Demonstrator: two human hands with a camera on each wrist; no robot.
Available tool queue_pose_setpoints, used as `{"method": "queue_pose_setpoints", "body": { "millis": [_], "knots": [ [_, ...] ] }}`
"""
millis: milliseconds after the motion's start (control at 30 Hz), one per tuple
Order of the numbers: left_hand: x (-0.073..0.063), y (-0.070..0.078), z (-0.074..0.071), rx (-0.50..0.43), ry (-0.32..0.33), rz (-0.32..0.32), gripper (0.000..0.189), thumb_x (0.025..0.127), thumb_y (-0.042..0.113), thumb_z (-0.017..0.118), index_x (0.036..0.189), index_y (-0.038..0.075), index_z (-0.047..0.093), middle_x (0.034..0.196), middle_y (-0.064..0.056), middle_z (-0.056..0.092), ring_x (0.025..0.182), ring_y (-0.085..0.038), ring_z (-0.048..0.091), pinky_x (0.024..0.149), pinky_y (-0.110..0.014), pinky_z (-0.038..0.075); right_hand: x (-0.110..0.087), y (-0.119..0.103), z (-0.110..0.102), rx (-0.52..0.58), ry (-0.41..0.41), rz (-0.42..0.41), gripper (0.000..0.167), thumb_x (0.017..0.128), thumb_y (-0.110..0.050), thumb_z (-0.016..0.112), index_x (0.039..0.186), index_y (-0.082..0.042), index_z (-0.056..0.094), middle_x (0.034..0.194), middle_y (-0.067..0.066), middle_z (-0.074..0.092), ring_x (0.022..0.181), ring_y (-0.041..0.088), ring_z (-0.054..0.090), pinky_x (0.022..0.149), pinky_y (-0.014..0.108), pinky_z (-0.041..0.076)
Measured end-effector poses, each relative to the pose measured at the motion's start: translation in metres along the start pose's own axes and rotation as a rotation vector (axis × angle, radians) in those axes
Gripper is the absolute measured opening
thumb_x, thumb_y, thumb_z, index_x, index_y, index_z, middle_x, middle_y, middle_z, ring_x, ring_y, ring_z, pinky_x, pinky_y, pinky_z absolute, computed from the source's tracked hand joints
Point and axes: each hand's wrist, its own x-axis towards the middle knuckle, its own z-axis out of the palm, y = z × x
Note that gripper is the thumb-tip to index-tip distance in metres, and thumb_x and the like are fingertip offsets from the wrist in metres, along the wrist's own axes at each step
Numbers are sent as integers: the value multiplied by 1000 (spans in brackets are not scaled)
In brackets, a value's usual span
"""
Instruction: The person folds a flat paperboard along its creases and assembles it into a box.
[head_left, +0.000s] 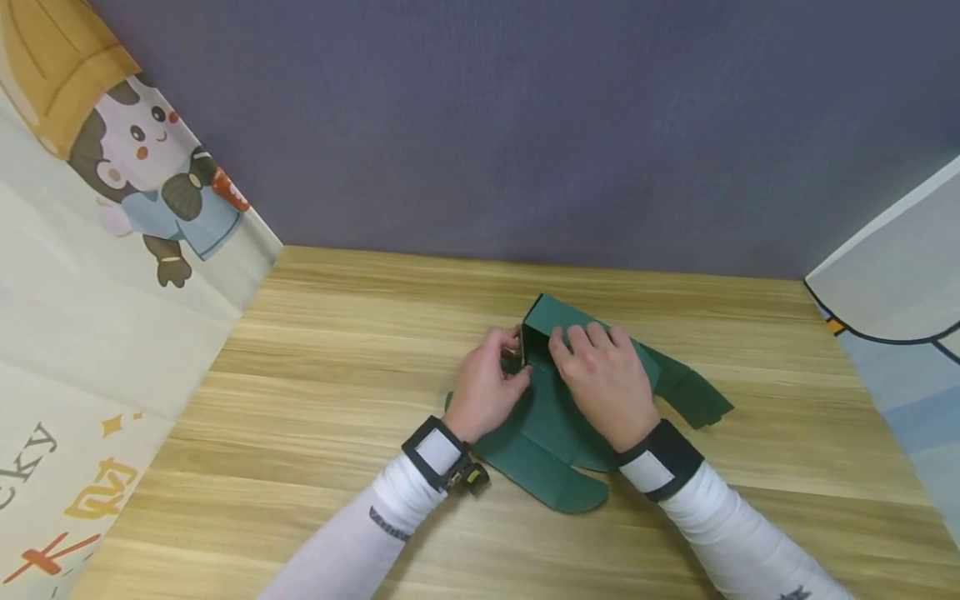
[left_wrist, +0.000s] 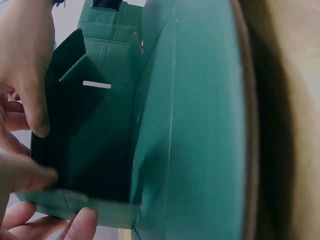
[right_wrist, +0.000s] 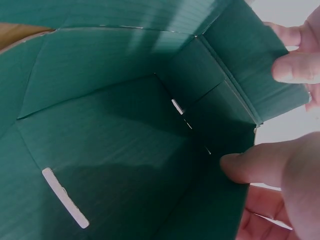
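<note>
Head view shows a person's left hand (head_left: 487, 387) pinching the end flap (right_wrist: 255, 65) of a partly folded dark-green cardboard box (head_left: 546, 417) while the right hand (head_left: 606, 383) grips its wall (right_wrist: 215, 210), fingers closed around the board; the box lies between and below them on a wood-grain counter (head_left: 315, 367).

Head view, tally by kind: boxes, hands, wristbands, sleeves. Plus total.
Boxes: 1 (green box)
Hands: 2 (left hand, right hand)
Wristbands: 2 (left wristband, right wristband)
Sleeves: 2 (left sleeve, right sleeve)
Total: 7
</note>
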Motion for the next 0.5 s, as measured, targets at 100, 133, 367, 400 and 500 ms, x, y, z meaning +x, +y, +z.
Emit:
{"method": "queue_pose_setpoints", "body": {
  "millis": [100, 133, 367, 400, 500],
  "knots": [
    [3, -1, 1, -19, -41, 10, 41, 84, 26, 74, 116, 15, 52, 112, -3, 64, 83, -14, 64, 67, -21, 53, 0, 0, 0, 1, 0, -2, 23, 92, -3, 58, 112, -5, 69, 84, 14, 64, 78, 31, 61, 67, 42, 48],
    [3, -2, 1, -20, -47, 17, 42, 84, 28, 74, 118, 16, 52, 114, -2, 62, 87, -15, 64, 69, -22, 53, 0, 0, 0, 4, 0, -2, 24, 93, -2, 57, 113, -5, 69, 84, 14, 64, 78, 31, 61, 68, 42, 48],
    [8, -6, 6, 14, 19, 89, 25, 92, 21, 65, 115, 16, 61, 130, 0, 57, 103, -16, 60, 78, -28, 54, -1, 3, -1, 2, 14, 5, 26, 94, -2, 53, 113, -5, 70, 88, 13, 66, 81, 31, 61, 73, 44, 47],
    [10, -6, 7, 14, 42, 90, 21, 92, 20, 65, 112, 15, 62, 127, 0, 58, 103, -16, 60, 79, -28, 54, -1, 3, -1, -4, 18, 4, 25, 94, -1, 53, 113, -5, 70, 88, 13, 66, 82, 31, 61, 73, 44, 47],
    [15, -6, 10, -3, 110, 81, 13, 90, 19, 70, 99, 14, 62, 117, 0, 63, 101, -14, 62, 80, -29, 56, -2, 4, -2, -24, 30, -3, 25, 95, -1, 52, 111, -4, 71, 88, 13, 67, 81, 31, 61, 75, 45, 45]
  ]
}}
